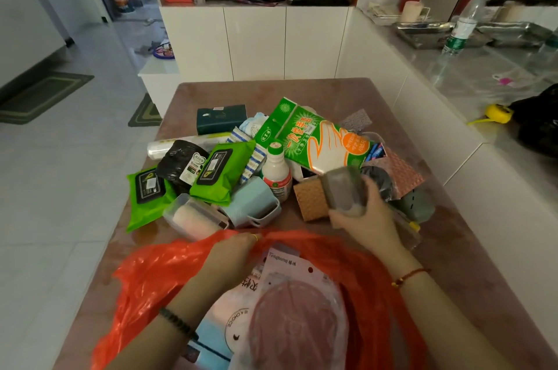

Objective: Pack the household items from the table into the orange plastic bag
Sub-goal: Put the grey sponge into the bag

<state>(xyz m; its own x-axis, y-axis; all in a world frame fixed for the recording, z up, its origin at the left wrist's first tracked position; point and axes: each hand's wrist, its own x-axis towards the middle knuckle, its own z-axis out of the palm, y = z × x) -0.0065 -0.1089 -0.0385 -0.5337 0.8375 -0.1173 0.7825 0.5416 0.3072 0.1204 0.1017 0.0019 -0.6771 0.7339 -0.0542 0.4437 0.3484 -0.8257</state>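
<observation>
The right hand [363, 212] is gripping a grey sponge block [344, 188], fingers wrapping round its near end, just beside the orange scouring pad [309, 199] at the near right edge of the pile. The block's long axis is running from near to far, tilting up away from the hand. The left hand [232, 252] is pinching the far rim of the orange bag [157, 276], holding the mouth open; the bag is lying at the near edge of the table [196, 92], and a pink packet [290, 303] is already sitting inside it. The bag's mouth is lying directly nearer than the right hand and a little to its left, so the block probably needs only a short pull toward the person and a drop. The rest of the heap, such as the green wipes packs [222, 170], the white bottle [276, 175] and the glove packet [323, 140], is waiting further off, nearer the left hand's side.
</observation>
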